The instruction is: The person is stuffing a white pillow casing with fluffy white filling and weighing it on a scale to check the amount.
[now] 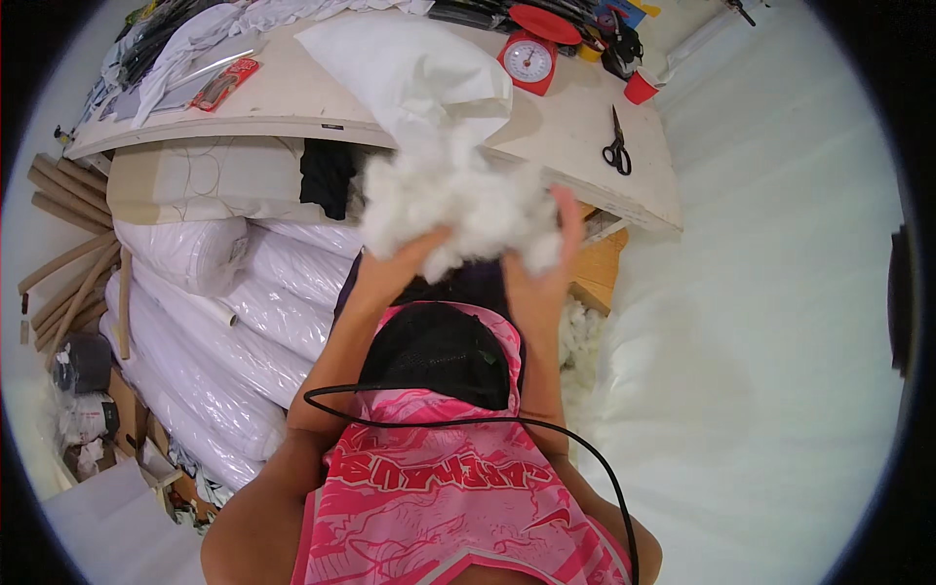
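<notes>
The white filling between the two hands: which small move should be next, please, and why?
Perhaps the left hand and right hand should ease the white filling forward, toward the white fabric, because the loose clump lies between them and its far side overlaps the fabric's near end in this view.

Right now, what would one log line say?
Between left hand and right hand: fluffy white fibre stuffing; contact: both hands; beyond: smooth white fabric, red dial scale, black-handled scissors
</notes>
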Demonstrator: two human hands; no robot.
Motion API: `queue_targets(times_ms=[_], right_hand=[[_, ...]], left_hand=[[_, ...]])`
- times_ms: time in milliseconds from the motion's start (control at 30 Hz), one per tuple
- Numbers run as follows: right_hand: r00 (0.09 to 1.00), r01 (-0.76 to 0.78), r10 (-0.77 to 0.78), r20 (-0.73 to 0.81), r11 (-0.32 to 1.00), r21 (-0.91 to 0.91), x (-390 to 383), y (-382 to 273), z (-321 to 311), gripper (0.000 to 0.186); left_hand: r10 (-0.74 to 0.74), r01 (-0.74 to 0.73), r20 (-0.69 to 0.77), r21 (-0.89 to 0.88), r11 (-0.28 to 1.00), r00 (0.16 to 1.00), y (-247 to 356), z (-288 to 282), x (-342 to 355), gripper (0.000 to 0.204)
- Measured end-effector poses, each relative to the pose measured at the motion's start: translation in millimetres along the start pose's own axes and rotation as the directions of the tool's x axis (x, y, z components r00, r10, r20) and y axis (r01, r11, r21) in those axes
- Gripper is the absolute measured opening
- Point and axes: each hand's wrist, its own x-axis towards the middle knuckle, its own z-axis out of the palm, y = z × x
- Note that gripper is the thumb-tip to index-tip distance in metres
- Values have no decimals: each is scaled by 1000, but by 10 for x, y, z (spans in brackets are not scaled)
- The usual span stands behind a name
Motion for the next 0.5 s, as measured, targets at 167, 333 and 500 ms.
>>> queue_targets(times_ms=[167,333,500], right_hand=[[974,188,-181,136,982,-38,-276,130,170,58],[982,189,-189,-6,981,39,-214,48,68,23],[995,-4,29,-93,965,264,-261,293,-170,10]], left_hand=[[559,-639,314,300,709,767,-51,94,-29,47],[270,-304,141,376,875,952,-379,-39,-140,44],[26,-24,21,-109,994,999,-599,3,-129,41]])
